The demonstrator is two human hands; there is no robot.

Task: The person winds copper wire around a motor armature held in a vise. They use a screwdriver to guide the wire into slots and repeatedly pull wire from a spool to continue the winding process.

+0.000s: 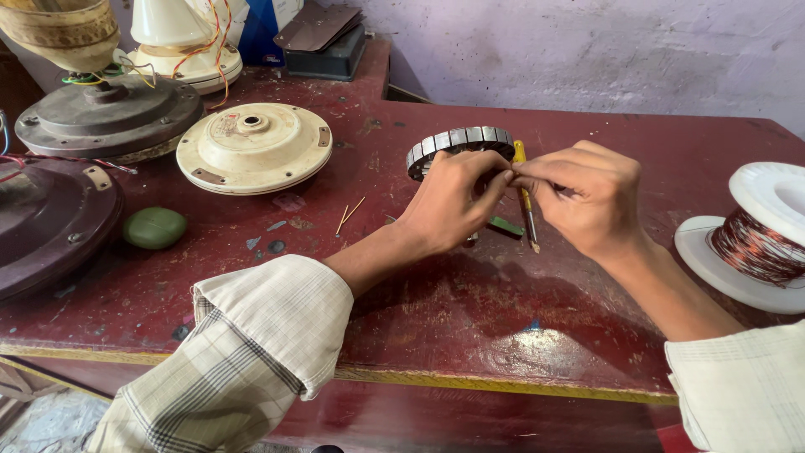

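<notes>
Worn red desk (520,335), yellow front edge, pale wall behind. Fan housings (251,147) at 10 o'clock, green lump (155,227) at 9. Centre: stator (459,144) tilted on desk. Left hand (449,205) grips its near rim; right hand (583,197) pinches closed against left fingertips, contents unclear. Screwdriver (526,201) between hands. Wire spool (755,239) at 3.

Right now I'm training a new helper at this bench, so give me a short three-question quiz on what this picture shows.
1. True or false: both hands meet at the ring-shaped metal stator.
2. Which lies nearest the right hand? A) green oval object B) spool of copper wire C) cream round fan cover
3. What colour is the handle of the screwdriver beside the stator?

Key: 1 true. The left hand and right hand pinch together at its front edge. 2 B. 3 yellow.
</notes>
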